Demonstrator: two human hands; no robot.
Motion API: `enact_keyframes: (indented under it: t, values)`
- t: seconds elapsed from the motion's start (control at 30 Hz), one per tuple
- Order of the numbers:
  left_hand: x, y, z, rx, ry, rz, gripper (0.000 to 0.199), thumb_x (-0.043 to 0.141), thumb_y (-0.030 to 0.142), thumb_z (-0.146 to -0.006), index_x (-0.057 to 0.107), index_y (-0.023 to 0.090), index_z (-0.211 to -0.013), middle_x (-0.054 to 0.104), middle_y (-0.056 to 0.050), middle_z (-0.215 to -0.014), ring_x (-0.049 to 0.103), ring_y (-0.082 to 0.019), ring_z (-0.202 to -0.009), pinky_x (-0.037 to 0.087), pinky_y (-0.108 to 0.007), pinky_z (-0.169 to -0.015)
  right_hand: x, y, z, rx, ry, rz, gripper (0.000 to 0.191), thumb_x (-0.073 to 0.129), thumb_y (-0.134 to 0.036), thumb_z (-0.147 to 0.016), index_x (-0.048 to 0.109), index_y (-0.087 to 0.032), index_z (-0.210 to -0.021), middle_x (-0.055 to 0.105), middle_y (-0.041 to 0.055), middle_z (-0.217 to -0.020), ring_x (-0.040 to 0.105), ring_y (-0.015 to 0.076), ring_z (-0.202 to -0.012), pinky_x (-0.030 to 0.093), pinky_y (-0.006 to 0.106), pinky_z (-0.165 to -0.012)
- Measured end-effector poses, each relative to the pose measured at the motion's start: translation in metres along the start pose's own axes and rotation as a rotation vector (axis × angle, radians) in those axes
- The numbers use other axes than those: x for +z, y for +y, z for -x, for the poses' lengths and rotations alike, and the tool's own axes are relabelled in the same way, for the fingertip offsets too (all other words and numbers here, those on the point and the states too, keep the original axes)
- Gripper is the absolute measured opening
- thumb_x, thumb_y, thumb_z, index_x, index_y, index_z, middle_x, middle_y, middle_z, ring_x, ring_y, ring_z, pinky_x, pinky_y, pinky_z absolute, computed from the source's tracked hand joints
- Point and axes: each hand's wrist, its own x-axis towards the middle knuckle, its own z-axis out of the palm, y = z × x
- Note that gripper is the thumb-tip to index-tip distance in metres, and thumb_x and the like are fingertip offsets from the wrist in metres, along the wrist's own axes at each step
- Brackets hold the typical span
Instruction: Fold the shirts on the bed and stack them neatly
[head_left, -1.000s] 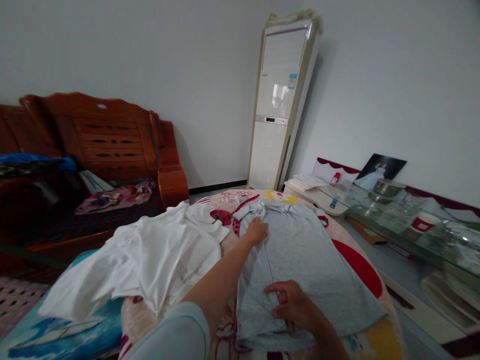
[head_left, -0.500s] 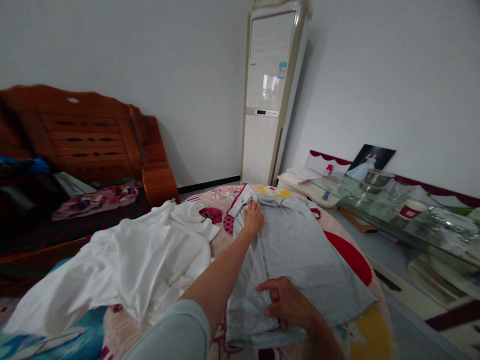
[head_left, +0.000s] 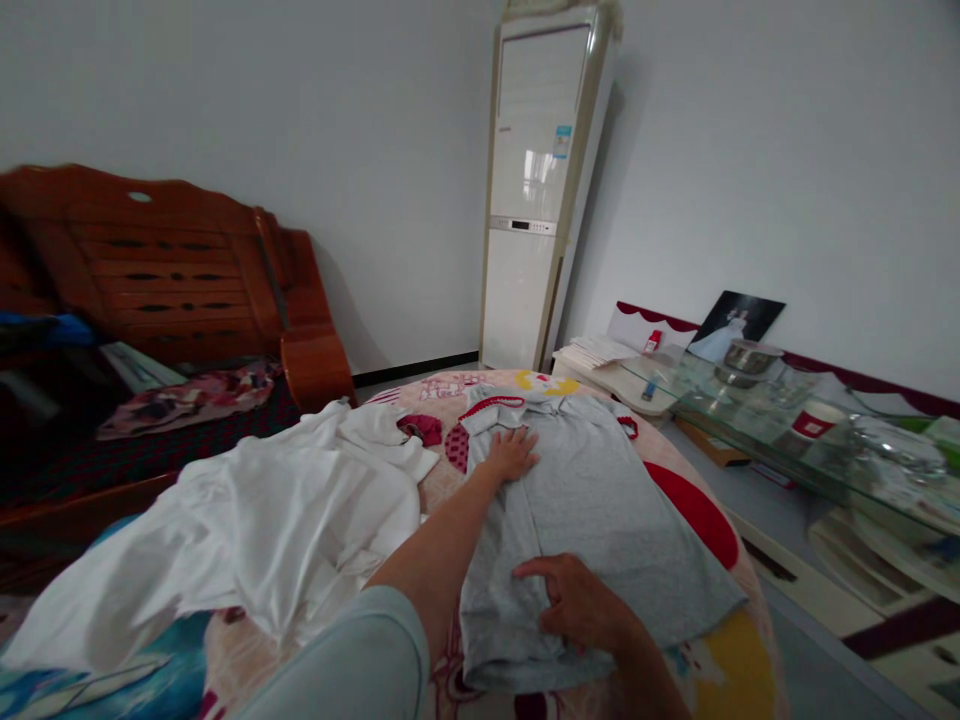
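A grey garment (head_left: 600,490) with red trim lies spread on the round table, which has a patterned pink cover (head_left: 442,492). My left hand (head_left: 511,453) rests on its upper left part, just below the red-edged opening, fingers spread and flat. Over the lower part is my right hand (head_left: 574,600), index finger stretched out to the left and the other fingers curled, nothing visible in it. Left of my left arm lies a crumpled white garment (head_left: 300,510), with a small dark red cloth (head_left: 421,429) by its upper edge.
A glass shelf (head_left: 787,440) on the right holds a red and white cup (head_left: 816,421) and metal bowls. Papers (head_left: 596,351) lie on the white cabinet behind the table. A wooden bench (head_left: 172,280) stands at left, a tall air conditioner (head_left: 525,200) at the back.
My left hand has moved slightly nearer and its fingers have spread on the fabric. The red-edged corner that stood up beside it now lies lower, flatter. My right hand has barely moved.
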Motion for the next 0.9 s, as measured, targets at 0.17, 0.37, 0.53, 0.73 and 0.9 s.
enact_keyframes:
  t: [0.17,0.37,0.53,0.73,0.9]
  values:
    - [-0.004,-0.012,0.025,0.02,0.3,0.141,0.049,0.035,0.021,-0.093,0.037,0.012,-0.141,0.04,-0.016,-0.147,0.033,-0.021,-0.139,0.032,-0.04,-0.112,-0.003,-0.007,-0.002,-0.139,0.12,0.058,0.047,0.063,-0.015,-0.063,0.07,-0.018,-0.109,0.04,-0.0075,-0.055,0.038,0.0065,-0.049,0.029,0.017,-0.046]
    - [-0.007,-0.022,0.104,-0.236,0.225,0.048,0.058,0.048,0.018,-0.083,0.039,0.006,-0.138,0.041,-0.021,-0.145,0.036,-0.026,-0.136,0.031,-0.038,-0.112,0.018,-0.024,-0.013,-0.271,0.297,0.171,0.033,0.058,-0.026,-0.074,0.072,-0.017,-0.102,0.052,-0.0032,-0.057,0.046,0.0114,-0.056,0.035,0.023,-0.057]
    - [0.003,-0.005,0.168,-0.221,0.113,-0.012,0.054,0.049,0.026,-0.085,0.043,0.012,-0.137,0.039,-0.018,-0.147,0.032,-0.029,-0.138,0.024,-0.046,-0.114,0.032,-0.025,-0.02,-0.209,0.316,0.448,0.027,0.059,-0.021,-0.074,0.072,-0.02,-0.096,0.064,0.0005,-0.066,0.056,0.0145,-0.065,0.037,0.025,-0.065]
    - [-0.012,-0.016,0.175,-0.28,0.233,0.289,0.06,0.058,0.016,-0.076,0.045,0.016,-0.134,0.058,-0.012,-0.129,0.055,-0.021,-0.118,0.043,-0.032,-0.1,0.056,-0.04,-0.002,-0.355,0.28,0.509,0.022,0.063,-0.04,-0.079,0.068,-0.019,-0.083,0.064,0.0,-0.072,0.056,0.0134,-0.067,0.037,0.024,-0.066]
    - [-0.027,-0.035,0.134,-0.462,0.207,0.432,0.04,0.056,0.012,-0.078,0.057,0.016,-0.118,0.071,-0.006,-0.094,0.066,-0.017,-0.089,0.048,-0.028,-0.084,0.102,-0.037,0.01,-0.506,0.328,0.881,0.027,0.069,-0.034,-0.073,0.061,-0.018,-0.093,0.061,0.0073,-0.096,0.055,0.0227,-0.087,0.039,0.032,-0.073]
